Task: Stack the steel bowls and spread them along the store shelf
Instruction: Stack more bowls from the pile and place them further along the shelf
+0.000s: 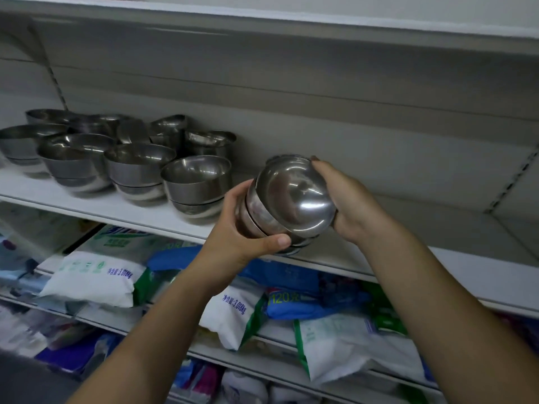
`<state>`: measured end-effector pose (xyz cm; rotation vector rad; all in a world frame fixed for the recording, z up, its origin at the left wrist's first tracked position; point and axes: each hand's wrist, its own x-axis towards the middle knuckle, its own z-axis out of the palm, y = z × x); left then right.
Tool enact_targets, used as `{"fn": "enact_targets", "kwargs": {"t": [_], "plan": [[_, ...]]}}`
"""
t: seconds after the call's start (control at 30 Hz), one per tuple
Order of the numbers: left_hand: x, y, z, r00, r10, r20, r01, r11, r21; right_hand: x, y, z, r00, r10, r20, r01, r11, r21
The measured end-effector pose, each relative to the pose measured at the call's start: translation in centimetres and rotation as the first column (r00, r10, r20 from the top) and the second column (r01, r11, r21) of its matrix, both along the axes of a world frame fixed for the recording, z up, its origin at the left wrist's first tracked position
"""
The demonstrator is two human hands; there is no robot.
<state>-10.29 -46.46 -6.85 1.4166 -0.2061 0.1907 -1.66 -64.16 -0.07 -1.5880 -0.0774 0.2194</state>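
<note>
A nested stack of steel bowls (291, 199) is tilted toward me, mouth facing up and right, above the front of the white shelf (140, 211). My left hand (242, 228) grips the stack from the left and below, thumb across its lower rim. My right hand (347, 202) cups it from the right. Several more steel bowls (195, 179) stand in short stacks on the left half of the same shelf, close together.
The shelf's right half (437, 258) holds nothing visible. A shelf board (262, 21) runs overhead. Below, lower shelves carry white, green and blue bags (96, 275) of goods.
</note>
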Motion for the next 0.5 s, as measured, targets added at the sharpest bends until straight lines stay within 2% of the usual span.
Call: {"fn": "enact_targets", "kwargs": {"t": [0.17, 0.33, 0.5], "plan": [[1.4, -0.6, 0.5, 0.999, 0.012, 0.051, -0.021, 0.986, 0.164, 1.7, -1.2, -1.7, 0.994, -0.019, -0.109, 0.035, 0.989, 0.142], [2.7, 0.1, -0.3, 0.998, 0.022, 0.053, -0.038, 0.942, 0.332, 2.6, -1.6, -3.2, 0.985, -0.032, -0.169, 0.059, 0.986, 0.158], [3.0, 0.4, -1.0, 0.990, 0.124, 0.073, -0.143, 0.906, 0.398, 3.1, -1.4, -4.3, 0.989, -0.037, -0.141, 0.065, 0.978, 0.200]]}}
